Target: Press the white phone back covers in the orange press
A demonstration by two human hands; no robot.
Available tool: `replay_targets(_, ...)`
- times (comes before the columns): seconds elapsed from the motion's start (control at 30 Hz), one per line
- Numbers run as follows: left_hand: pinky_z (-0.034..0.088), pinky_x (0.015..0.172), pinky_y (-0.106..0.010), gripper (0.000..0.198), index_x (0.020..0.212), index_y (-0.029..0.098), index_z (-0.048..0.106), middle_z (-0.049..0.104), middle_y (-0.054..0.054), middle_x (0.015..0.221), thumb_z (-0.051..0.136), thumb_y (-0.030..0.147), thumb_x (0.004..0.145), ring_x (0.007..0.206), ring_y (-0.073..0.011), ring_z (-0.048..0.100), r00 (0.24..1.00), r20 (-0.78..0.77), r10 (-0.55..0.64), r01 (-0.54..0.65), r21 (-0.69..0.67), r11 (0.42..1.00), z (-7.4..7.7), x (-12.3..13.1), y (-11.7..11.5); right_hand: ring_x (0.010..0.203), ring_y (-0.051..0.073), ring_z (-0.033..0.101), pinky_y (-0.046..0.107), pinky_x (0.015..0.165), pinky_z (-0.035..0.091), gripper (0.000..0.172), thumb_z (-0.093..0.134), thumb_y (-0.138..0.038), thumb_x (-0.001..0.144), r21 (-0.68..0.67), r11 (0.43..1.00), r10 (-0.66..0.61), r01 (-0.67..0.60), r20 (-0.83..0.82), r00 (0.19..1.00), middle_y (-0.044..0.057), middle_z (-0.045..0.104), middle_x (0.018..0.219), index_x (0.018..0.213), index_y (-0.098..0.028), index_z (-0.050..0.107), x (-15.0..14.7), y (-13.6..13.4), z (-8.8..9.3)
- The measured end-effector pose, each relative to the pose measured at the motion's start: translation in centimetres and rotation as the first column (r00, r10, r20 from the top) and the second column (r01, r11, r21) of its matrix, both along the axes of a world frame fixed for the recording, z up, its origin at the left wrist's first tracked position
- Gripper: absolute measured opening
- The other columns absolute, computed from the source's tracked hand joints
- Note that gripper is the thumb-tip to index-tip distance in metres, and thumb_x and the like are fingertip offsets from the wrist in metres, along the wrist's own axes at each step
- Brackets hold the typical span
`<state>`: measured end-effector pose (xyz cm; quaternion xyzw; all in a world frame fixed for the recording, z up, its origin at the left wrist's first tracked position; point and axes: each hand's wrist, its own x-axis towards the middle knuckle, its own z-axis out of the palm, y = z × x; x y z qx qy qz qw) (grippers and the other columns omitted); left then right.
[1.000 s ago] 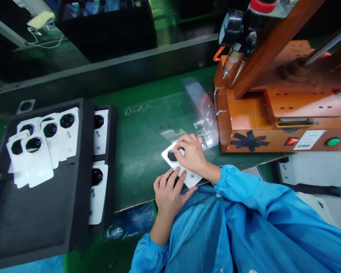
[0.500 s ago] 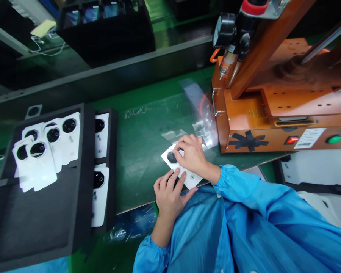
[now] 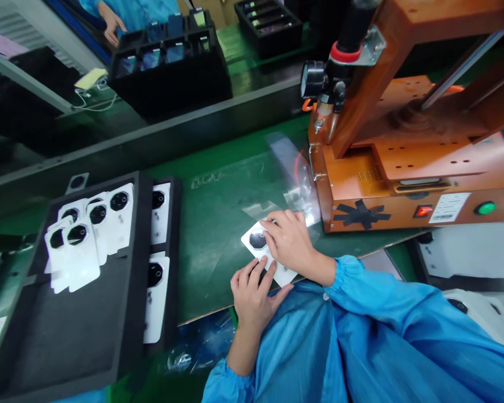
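1. Green counter [image 3: 214,235]: a white panel [image 3: 283,275] with a dark octagonal window [image 3: 257,239] lies at the near edge.
2. Left hand [image 3: 254,294], fingers spread and unclenched, rests on the panel; right hand [image 3: 289,240] bends its fingertips to the window, its grip impossible to tell.
3. Overlapping panels [image 3: 86,271] fill part of a dark tray [image 3: 75,330], left; an orange machine [image 3: 437,154] stands right.
4. Beyond, a co-worker's hand [image 3: 111,24] appears beside a compartmented black box [image 3: 172,81].

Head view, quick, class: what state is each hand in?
Left hand: open, touching the white phone back cover.
Right hand: curled over the cover, by its camera module; grip can't be told.
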<state>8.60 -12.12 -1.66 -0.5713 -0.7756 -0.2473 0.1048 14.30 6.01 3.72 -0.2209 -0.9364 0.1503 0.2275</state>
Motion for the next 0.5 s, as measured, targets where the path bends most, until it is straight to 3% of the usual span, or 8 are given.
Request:
replay_targets(0.1, 0.038, 0.099, -0.047, 0.053, 0.123, 0.026, 0.07, 0.072, -0.01, 0.128, 0.077, 0.057, 0.081, 0.117, -0.0311, 0.063, 1.0, 0.028, -0.002, 0.002, -0.006, 1.0, 0.3, 0.0, 0.0, 0.101, 0.023, 0.055, 0.04, 0.083, 0.034, 0.03, 0.052, -0.015, 0.096, -0.035, 0.984, 0.177, -0.175, 0.08, 0.981, 0.009, 0.066, 0.116, 0.121, -0.018, 0.067, 3.1, 0.2, 2.4)
replay_targets(0.17, 0.037, 0.101, -0.048, 0.052, 0.124, 0.025, 0.069, 0.071, -0.011, 0.129, 0.076, 0.056, 0.083, 0.118, -0.0311, 0.063, 0.998, 0.048, -0.027, 0.027, -0.005, 1.0, 0.8, -0.1, -0.1, 0.107, 0.024, 0.055, 0.039, 0.086, 0.037, 0.037, 0.055, -0.013, 0.093, -0.079, 0.935, 0.355, -0.347, 0.158, 0.921, 0.01, 0.064, 0.124, 0.129, -0.018, 0.063, 5.4, 0.2, 3.8)
replay_targets(0.23, 0.037, 0.102, -0.048, 0.048, 0.124, 0.023, 0.069, 0.071, -0.012, 0.128, 0.074, 0.053, 0.086, 0.116, -0.0302, 0.064, 0.997, 0.042, -0.072, 0.071, 0.022, 0.997, 1.4, -0.4, -0.2, 0.112, 0.025, 0.056, 0.039, 0.088, 0.04, 0.04, 0.057, -0.017, 0.094, -0.068, 0.889, 0.456, -0.453, 0.21, 0.865, 0.011, 0.064, 0.128, 0.134, -0.017, 0.059, 7.1, -0.2, 4.5)
replay_targets(0.4, 0.038, 0.103, -0.047, 0.029, 0.115, 0.022, 0.069, 0.077, -0.008, 0.108, 0.069, 0.04, 0.092, 0.098, -0.0244, 0.068, 0.98, 0.005, -0.197, 0.195, 0.129, 0.972, 3.5, -2.1, 0.3, 0.089, 0.019, 0.062, 0.034, 0.073, 0.044, 0.021, 0.051, -0.022, 0.103, 0.175, 0.883, 0.416, -0.435, 0.135, 0.899, 0.008, 0.071, 0.094, 0.115, -0.014, 0.066, 7.9, -1.6, 3.1)
replay_targets(0.5, 0.043, 0.097, -0.047, 0.035, 0.121, 0.024, 0.068, 0.074, -0.011, 0.11, 0.049, 0.045, 0.101, 0.1, -0.0258, 0.067, 0.947, 0.106, -0.304, 0.274, 0.23, 0.934, 5.8, -3.3, 2.1, 0.086, 0.016, 0.064, 0.033, 0.072, 0.047, 0.022, 0.047, -0.019, 0.104, 0.261, 0.906, 0.362, -0.334, -0.065, 0.93, 0.007, 0.074, 0.096, 0.113, -0.015, 0.067, 8.7, -0.4, 3.0)
